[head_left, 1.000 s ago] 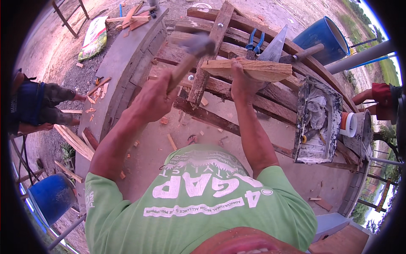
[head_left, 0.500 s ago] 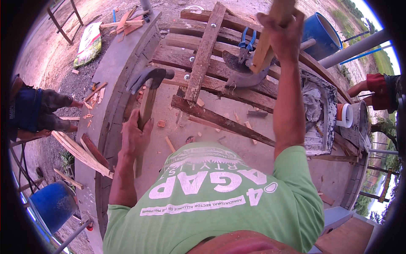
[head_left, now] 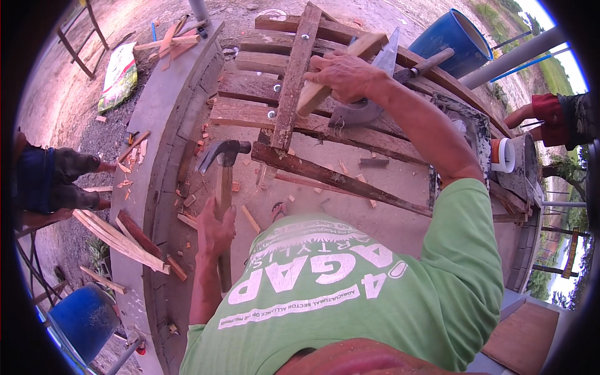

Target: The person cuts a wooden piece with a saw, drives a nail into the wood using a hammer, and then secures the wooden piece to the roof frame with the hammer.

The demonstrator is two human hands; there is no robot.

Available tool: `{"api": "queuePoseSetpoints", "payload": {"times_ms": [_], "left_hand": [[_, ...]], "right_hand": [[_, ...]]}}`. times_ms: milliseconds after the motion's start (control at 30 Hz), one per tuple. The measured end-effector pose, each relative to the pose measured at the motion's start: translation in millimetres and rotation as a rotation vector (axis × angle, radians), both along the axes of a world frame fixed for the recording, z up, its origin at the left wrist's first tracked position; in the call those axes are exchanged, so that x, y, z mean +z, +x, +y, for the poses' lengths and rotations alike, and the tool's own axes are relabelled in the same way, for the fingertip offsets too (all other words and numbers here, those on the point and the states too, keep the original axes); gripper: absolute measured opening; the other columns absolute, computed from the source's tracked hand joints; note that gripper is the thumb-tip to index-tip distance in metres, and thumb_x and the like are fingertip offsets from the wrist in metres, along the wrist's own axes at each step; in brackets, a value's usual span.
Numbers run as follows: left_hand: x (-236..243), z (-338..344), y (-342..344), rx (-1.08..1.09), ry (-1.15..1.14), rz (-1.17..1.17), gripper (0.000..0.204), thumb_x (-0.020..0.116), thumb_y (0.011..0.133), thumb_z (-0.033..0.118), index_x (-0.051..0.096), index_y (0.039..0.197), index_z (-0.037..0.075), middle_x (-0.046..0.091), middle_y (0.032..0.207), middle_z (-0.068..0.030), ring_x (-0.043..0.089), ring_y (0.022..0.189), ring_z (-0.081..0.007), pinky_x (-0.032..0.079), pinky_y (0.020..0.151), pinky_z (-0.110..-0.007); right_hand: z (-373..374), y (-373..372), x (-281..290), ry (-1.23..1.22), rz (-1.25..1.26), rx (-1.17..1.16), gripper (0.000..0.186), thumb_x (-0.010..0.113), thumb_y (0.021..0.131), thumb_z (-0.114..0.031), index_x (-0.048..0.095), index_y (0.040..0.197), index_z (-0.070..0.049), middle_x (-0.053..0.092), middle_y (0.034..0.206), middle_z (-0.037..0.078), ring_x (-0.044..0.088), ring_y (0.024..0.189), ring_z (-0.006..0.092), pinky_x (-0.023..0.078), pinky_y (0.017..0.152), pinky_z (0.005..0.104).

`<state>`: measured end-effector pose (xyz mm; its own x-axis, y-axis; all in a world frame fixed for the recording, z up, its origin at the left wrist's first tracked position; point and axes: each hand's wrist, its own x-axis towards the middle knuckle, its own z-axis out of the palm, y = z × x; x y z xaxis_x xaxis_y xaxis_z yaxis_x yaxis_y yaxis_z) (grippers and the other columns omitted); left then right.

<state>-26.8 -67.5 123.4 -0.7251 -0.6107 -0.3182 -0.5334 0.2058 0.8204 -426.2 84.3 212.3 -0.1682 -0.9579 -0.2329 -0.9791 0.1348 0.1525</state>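
My left hand (head_left: 217, 231) is closed round the wooden handle of a claw hammer (head_left: 220, 153), which stands nearly upright over the floor with its metal head at the top. My right hand (head_left: 347, 75) grips a short wood block (head_left: 314, 95) above the slatted wooden frame (head_left: 250, 112). The block slants, its lower end close to the bolted crosspiece (head_left: 295, 87). Beside and partly under my right hand lie a saw blade (head_left: 387, 55) and a dark curved blade (head_left: 357, 115). My right hand and forearm hide part of these tools.
A loose plank (head_left: 337, 178) slants across the floor before the frame. Wood scraps (head_left: 251, 219) litter the concrete. On the left, a low wall (head_left: 147, 181) carries split wood. Blue drums (head_left: 453, 47) stand around. People stand at left (head_left: 62, 181) and right (head_left: 550, 122).
My right hand has swung left and down with the wood block, which now slants over the crosspiece. The saw blade shows; the blue-handled pliers are hidden. My left hand has moved slightly right with the hammer.
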Motion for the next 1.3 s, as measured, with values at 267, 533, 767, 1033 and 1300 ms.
{"api": "queuePoseSetpoints", "payload": {"times_ms": [267, 533, 767, 1033, 1300], "left_hand": [[1.8, -0.9, 7.6, -0.012, 0.03, 0.009, 0.037, 0.066, 0.09, 0.015, 0.057, 0.119, -0.005, 0.064, 0.073, -0.0125, 0.061, 0.055, -0.0164, 0.049, 0.051, -0.033], [32.9, -12.0, -72.2, -0.189, -0.272, 0.176, 0.036, 0.067, 0.092, 0.02, 0.057, 0.12, 0.0, 0.067, 0.081, -0.0211, 0.068, 0.069, -0.0329, 0.052, 0.065, -0.041], [29.5, -18.2, -159.1, -0.532, -0.5, 0.052, 0.035, 0.064, 0.093, 0.023, 0.052, 0.115, -0.001, 0.065, 0.094, -0.0303, 0.063, 0.092, -0.0494, 0.05, 0.078, -0.049], [42.0, -35.7, -157.9, -0.61, -0.421, -0.027, 0.03, 0.058, 0.095, 0.018, 0.049, 0.116, -0.001, 0.065, 0.095, -0.0278, 0.065, 0.088, -0.0449, 0.048, 0.078, -0.049], [37.6, -35.1, -163.3, -0.642, -0.407, 0.046, 0.029, 0.057, 0.096, 0.014, 0.051, 0.12, 0.001, 0.065, 0.094, -0.0232, 0.065, 0.084, -0.0373, 0.049, 0.075, -0.045]], "right_hand": [[-2.6, 4.2, 15.6, 0.083, -0.54, -0.422, 0.05, 0.054, 0.08, -0.019, 0.053, 0.127, -0.003, 0.062, 0.104, 0.016, 0.06, 0.099, 0.0288, 0.045, 0.09, 0.0463], [5.6, 9.5, -32.1, 0.078, -0.363, -0.371, 0.038, 0.052, 0.086, -0.024, 0.055, 0.117, -0.001, 0.068, 0.104, 0.023, 0.064, 0.1, 0.0392, 0.048, 0.09, 0.0478], [19.8, 28.5, -41.1, -0.149, -0.131, -0.41, 0.034, 0.059, 0.085, -0.02, 0.061, 0.116, -0.006, 0.068, 0.097, 0.018, 0.066, 0.093, 0.0344, 0.051, 0.087, 0.0475], [212.5, 75.8, 12.8, -0.905, 0.082, -0.886, 0.015, 0.07, 0.085, -0.02, 0.075, 0.095, -0.01, 0.073, 0.093, 0.009, 0.069, 0.086, 0.0222, 0.057, 0.083, 0.0378], [362.1, 45.2, -41.4, -0.27, -0.223, -1.32, 0.026, 0.062, 0.079, -0.008, 0.078, 0.098, -0.013, 0.073, 0.109, 0.014, 0.068, 0.105, 0.0287, 0.052, 0.095, 0.0365]]}}
